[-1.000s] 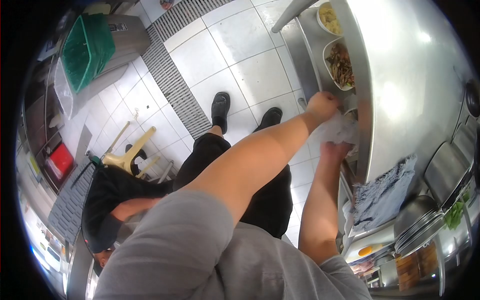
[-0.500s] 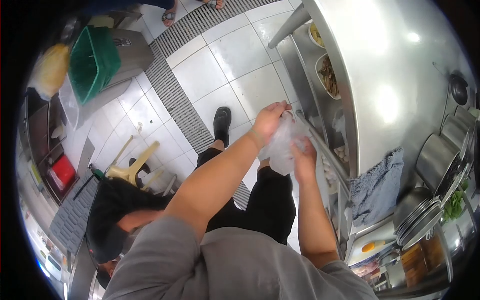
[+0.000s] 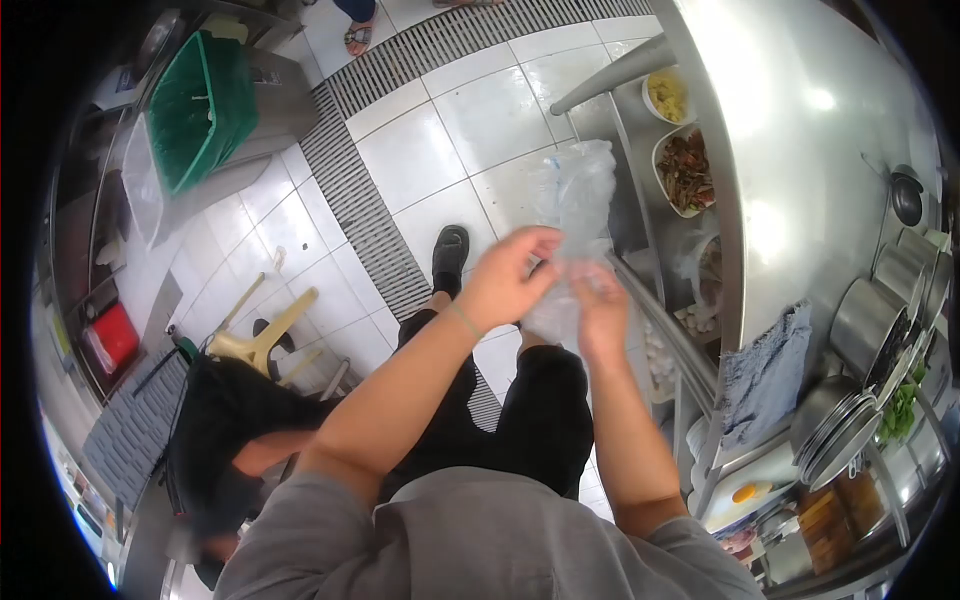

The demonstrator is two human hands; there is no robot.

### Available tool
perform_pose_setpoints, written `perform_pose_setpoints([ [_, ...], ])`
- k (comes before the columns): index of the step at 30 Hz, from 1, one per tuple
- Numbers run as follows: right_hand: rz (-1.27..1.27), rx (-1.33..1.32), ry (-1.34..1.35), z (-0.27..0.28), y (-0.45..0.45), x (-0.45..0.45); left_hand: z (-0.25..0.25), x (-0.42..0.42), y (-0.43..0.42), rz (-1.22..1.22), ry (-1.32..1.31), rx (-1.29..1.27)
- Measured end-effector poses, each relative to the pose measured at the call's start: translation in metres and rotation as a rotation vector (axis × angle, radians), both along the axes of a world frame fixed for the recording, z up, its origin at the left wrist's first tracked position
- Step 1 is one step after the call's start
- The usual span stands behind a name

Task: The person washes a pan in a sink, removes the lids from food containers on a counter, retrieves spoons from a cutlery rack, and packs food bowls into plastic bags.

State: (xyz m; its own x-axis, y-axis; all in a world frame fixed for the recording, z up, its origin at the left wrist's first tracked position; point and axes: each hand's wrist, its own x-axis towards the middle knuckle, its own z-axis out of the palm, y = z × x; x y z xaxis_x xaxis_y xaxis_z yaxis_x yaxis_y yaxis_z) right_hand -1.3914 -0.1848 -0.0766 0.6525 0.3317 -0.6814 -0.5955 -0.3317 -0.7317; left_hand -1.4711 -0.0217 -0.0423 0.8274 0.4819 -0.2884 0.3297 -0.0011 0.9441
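A clear plastic bag (image 3: 580,195) hangs spread out in front of my body, above the tiled floor. My left hand (image 3: 515,280) is at the bag's left side, its fingers curled and the thumb near them. Close by on the right, my right hand (image 3: 600,305) pinches the bag's middle part. The bag extends above and below my hands. Beside it, on the shelf under the steel counter, are a bowl of yellow food (image 3: 665,95) and a white dish of dark, mixed food (image 3: 685,172).
The steel counter (image 3: 800,190) lies on the right, with a grey cloth (image 3: 765,375) at its edge and stacked pans (image 3: 835,430) beyond. Left are a green-lined bin (image 3: 205,110), a yellow stool (image 3: 260,335) and a person in black (image 3: 225,430). Another person's foot (image 3: 358,38) is at the top.
The bag, bunched between my hands half a second ago, is now spread out longer, upward and downward. My left hand has moved left and down. Earlier, both hands were at the shelf.
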Motion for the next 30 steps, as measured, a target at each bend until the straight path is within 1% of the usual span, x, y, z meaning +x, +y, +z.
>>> perform_pose_setpoints([
  [1, 0.256, 0.032, -0.079, -0.004, 0.004, -0.009, -0.003, -0.002, -0.001, 0.006, -0.001, 0.002],
  [2, 0.263, 0.034, -0.083, -0.007, 0.007, -0.014, -0.013, -0.005, -0.002, -0.025, 0.064, -0.090],
  [3, 0.339, 0.001, -0.191, -0.005, 0.015, -0.015, -0.027, -0.007, -0.003, -0.057, 0.125, -0.181],
  [4, 0.413, -0.036, -0.297, -0.003, 0.020, -0.015, -0.042, -0.007, 0.001, 0.011, 0.096, -0.421],
  [5, 0.419, -0.041, -0.297, 0.003, 0.021, -0.010, -0.055, -0.011, 0.004, 0.016, 0.093, -0.427],
  [7, 0.303, -0.200, -0.260, 0.018, 0.021, 0.009, -0.060, -0.016, 0.017, 0.243, 0.228, -0.373],
  [8, -0.010, -0.144, -0.152, 0.026, 0.028, 0.019, -0.073, -0.020, 0.022, 0.265, 0.311, -0.377],
  [9, -0.323, -0.090, -0.041, 0.028, 0.033, 0.030, -0.073, -0.022, 0.030, 0.274, 0.316, -0.386],
  [11, -0.522, 0.089, -0.027, -0.081, -0.027, 0.097, -0.066, -0.023, 0.046, 0.240, 0.394, -0.441],
  [12, -0.591, 0.114, -0.037, -0.084, -0.024, 0.119, -0.080, -0.031, 0.041, 0.294, 0.315, -0.389],
  [13, -0.661, 0.142, -0.047, -0.086, -0.020, 0.138, -0.088, -0.036, 0.043, 0.297, 0.316, -0.390],
  [15, -0.609, 0.112, -0.019, -0.111, -0.028, 0.173, -0.097, -0.044, 0.044, 0.085, 0.209, 0.051],
  [16, -0.562, 0.090, 0.004, -0.122, -0.035, 0.187, -0.087, -0.042, 0.047, 0.084, 0.209, 0.052],
  [17, -0.564, 0.094, 0.004, -0.133, -0.043, 0.197, -0.066, -0.038, 0.054, 0.133, 0.267, -0.100],
  [18, -0.488, 0.029, -0.012, -0.138, -0.044, 0.202, -0.055, -0.035, 0.059, 0.181, 0.322, -0.250],
  [19, -0.410, -0.036, -0.029, -0.143, -0.045, 0.205, -0.058, -0.037, 0.062, 0.181, 0.322, -0.245],
  [20, -0.411, -0.033, -0.027, -0.149, -0.046, 0.206, -0.063, -0.040, 0.064, 0.162, 0.328, -0.237],
  [22, -0.576, 0.127, 0.026, -0.147, -0.035, 0.200, -0.069, -0.040, 0.067, 0.139, 0.326, -0.220],
  [23, -0.579, 0.135, 0.025, -0.145, -0.034, 0.191, -0.071, -0.040, 0.068, 0.148, 0.290, -0.138],
  [24, -0.541, 0.084, -0.054, -0.143, -0.041, 0.177, -0.071, -0.039, 0.068, 0.154, 0.255, -0.058],
  [25, -0.503, 0.034, -0.134, -0.139, -0.047, 0.164, -0.069, -0.035, 0.071, 0.149, 0.252, -0.054],
  [26, -0.509, 0.040, -0.137, -0.130, -0.050, 0.152, -0.066, -0.030, 0.075, 0.117, 0.209, 0.087],
  [27, -0.393, -0.052, -0.170, -0.119, -0.054, 0.138, -0.062, -0.027, 0.076, 0.084, 0.167, 0.224],
  [28, -0.278, -0.145, -0.201, -0.105, -0.057, 0.123, -0.060, -0.021, 0.078, 0.079, 0.165, 0.227],
  [30, -0.091, -0.128, -0.213, -0.068, -0.061, 0.093, -0.058, -0.006, 0.081, -0.011, 0.145, 0.324],
])
